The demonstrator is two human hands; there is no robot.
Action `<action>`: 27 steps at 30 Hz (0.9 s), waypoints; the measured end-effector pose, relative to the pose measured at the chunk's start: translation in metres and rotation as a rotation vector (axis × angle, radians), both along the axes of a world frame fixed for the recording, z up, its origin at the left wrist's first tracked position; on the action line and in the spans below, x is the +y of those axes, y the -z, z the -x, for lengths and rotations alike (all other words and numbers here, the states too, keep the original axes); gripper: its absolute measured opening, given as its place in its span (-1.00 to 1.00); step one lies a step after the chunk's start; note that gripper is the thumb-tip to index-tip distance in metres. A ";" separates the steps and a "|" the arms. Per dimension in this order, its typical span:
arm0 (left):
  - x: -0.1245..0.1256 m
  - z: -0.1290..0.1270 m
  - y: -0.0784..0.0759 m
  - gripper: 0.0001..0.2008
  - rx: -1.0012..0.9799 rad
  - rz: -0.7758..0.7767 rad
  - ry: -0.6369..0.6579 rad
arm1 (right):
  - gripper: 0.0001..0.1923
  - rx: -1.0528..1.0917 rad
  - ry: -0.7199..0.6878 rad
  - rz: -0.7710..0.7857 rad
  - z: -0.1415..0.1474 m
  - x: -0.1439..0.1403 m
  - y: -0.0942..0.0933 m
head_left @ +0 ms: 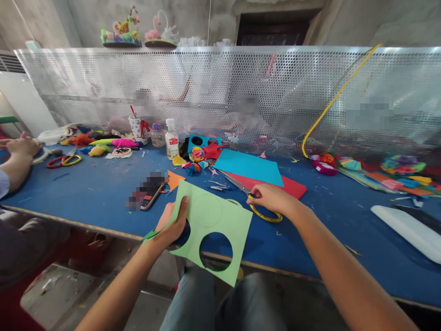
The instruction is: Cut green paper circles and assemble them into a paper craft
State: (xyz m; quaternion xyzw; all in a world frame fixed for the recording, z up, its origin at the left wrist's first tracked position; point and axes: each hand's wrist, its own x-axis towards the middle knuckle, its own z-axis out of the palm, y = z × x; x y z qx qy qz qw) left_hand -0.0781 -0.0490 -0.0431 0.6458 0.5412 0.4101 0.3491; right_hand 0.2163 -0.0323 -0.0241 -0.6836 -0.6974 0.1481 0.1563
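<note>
My left hand (176,224) grips a light green sheet of paper (237,227) by its left side, thumb on the front face. Two round holes are cut through the sheet, and a circle outline shows on its upper part. At the handles of a pair of scissors with yellow grips (265,216) is my right hand (267,195), its fingers closed on the near loop. The blades lie over a red sheet (294,186) and point away to the left. Partly behind the green sheet, a green curved paper edge (234,202) rests on the table.
On the blue table (320,230) lie a phone (148,191), a blue sheet (250,166) and paper flowers (197,154). A white bottle (172,140) stands before the perforated metal panel (220,92). Another person's hand (24,146) rests at the far left. A white case (406,232) lies right.
</note>
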 end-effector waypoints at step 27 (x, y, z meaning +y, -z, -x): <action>-0.012 0.005 -0.003 -0.33 -0.289 0.047 -0.286 | -0.72 0.150 0.276 -0.072 -0.018 -0.008 0.023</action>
